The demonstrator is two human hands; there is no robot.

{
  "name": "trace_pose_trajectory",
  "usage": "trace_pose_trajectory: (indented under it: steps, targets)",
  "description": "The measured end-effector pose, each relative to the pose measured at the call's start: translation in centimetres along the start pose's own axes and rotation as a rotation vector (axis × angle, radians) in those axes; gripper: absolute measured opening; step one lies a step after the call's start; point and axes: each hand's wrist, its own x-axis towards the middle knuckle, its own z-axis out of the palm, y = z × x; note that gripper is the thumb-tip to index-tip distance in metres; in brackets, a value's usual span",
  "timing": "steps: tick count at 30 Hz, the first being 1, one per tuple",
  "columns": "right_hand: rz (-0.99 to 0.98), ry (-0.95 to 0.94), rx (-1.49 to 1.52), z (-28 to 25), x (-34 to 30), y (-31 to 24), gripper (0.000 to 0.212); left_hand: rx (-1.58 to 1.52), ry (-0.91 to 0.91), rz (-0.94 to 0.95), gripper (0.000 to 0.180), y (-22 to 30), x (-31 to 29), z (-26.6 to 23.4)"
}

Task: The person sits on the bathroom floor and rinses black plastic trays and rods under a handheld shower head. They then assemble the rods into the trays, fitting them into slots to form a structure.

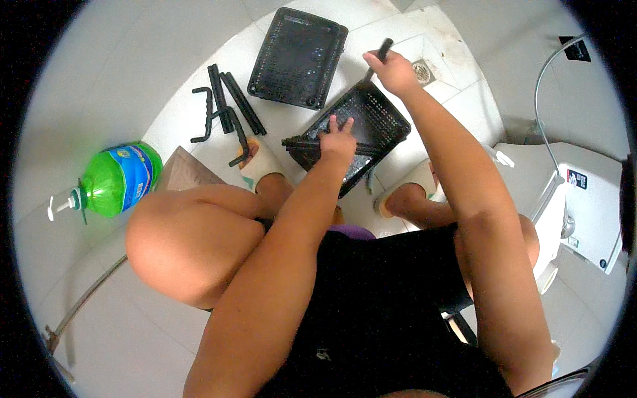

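Note:
My right hand (397, 73) is closed around a black rod (385, 48) at the far corner of a black plastic basket (391, 123). One end sticks up past my fist, and the rest slants down to the basket. My left hand (339, 141) lies over the near left part of this basket, two fingers stretched apart against its perforated bottom. Under that palm a black tube (302, 143) crosses the basket and juts past its left rim. My forearm hides part of the near side.
A second black basket (298, 60) lies at the back. Left of it are black tubes (242, 103) and bent black handles (202, 114). A green pump bottle (109, 182) stands at the left. A floor drain (422, 71) is beyond my right hand; my slippered feet flank the basket.

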Motion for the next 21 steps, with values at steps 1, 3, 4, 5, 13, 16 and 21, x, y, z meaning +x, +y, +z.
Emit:
trace_pose_trajectory:
  steps: [1,3,4,5,13,16,21]
  targets:
    - [0.011,-0.004,0.01,-0.3,-0.3,1.2,0.064,0.017,0.008,-0.001,0.03,0.3,-0.1,-0.2]
    - [0.014,-0.055,-0.077,-1.3,-1.2,2.8,0.076,-0.009,0.008,-0.039,0.031,0.6,0.3,-0.8]
    - [-0.018,-0.086,-0.163,-2.1,-1.9,3.1,0.078,-0.015,0.016,-0.054,0.031,0.5,0.3,-0.8]
    - [-0.05,-0.117,-0.248,-3.0,-2.5,3.5,0.079,-0.021,0.023,-0.069,0.031,0.4,0.2,-0.9]
    - [-0.084,-0.298,-0.297,-14.3,-8.0,1.6,0.061,-0.679,0.364,0.155,0.043,3.2,-0.2,-11.0]
    - [0.235,-0.377,0.399,-15.5,-9.7,0.3,0.053,-0.917,0.325,0.376,0.035,4.8,-0.3,-14.1]
    - [0.063,-0.354,0.61,-15.2,-11.6,0.4,0.054,-1.567,0.153,0.472,0.027,5.8,-0.1,-14.0]
